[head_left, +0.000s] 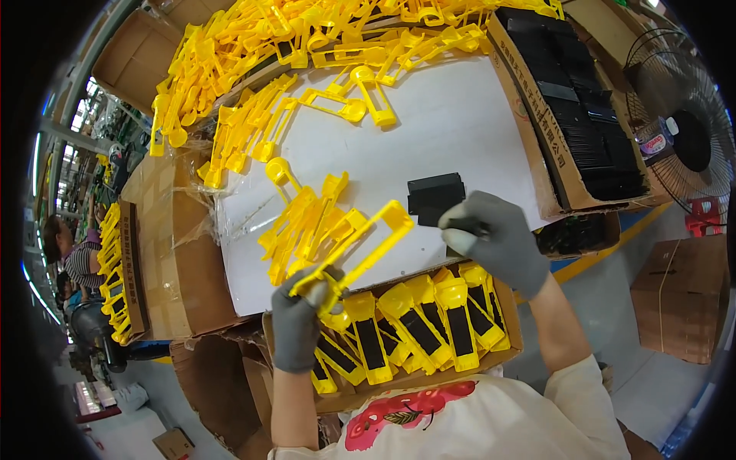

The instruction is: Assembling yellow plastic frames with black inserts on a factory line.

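Observation:
In my grey-gloved left hand (299, 318) is a yellow plastic frame (368, 245), gripped at its rounded end, its long open window slanting up to the right. My grey-gloved right hand (498, 238) is closed at the right edge of a small stack of black plates (435, 192). A dark plate edge shows by its thumb; the fingers partly hide it. Left of the stack lies a loose heap of yellow frames (307, 222). Below both hands, a cardboard box (510, 326) holds several yellow pieces with black plates set in them (419, 330).
A large pile of yellow frames (253, 38) covers the white tabletop's (452, 115) far side. At right, a carton (537, 123) is packed with black plates (583, 107); a fan (690, 138) stands beyond. A taped carton (172, 253) borders the left. Another person (80, 253) is far left.

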Demonstrator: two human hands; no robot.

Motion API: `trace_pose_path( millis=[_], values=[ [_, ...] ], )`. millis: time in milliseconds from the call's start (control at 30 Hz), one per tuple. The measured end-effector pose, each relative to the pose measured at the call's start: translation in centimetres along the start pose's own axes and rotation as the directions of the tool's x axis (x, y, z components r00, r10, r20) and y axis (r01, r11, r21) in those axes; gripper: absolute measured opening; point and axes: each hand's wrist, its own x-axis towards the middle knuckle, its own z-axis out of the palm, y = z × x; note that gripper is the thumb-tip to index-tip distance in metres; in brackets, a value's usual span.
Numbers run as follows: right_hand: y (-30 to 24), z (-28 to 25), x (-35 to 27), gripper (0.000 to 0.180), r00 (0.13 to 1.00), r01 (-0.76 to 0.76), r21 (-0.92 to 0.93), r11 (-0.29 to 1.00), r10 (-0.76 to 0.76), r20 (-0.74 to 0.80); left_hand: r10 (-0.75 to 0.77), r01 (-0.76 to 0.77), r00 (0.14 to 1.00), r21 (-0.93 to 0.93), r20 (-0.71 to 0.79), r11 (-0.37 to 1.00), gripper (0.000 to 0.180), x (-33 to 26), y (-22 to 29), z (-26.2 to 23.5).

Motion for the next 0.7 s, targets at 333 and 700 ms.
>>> trace_pose_path(
  millis=[333, 700],
  values=[
    [-1.5, 2.2, -5.9, 0.019, 0.994, 0.100, -0.044, 0.994, -0.102, -0.047, -0.105, 0.119, 0.982, -0.084, 0.160, 0.989, 0.029, -2.9, -1.6, 4.4],
    [-1.0, 3.0, -6.6, 0.023, 1.000, 0.014, -0.202, 0.979, -0.011, 0.016, -0.148, 0.143, 0.978, 0.046, 0.146, 0.989, 0.026, -3.5, -1.1, 6.1]
  ],
)
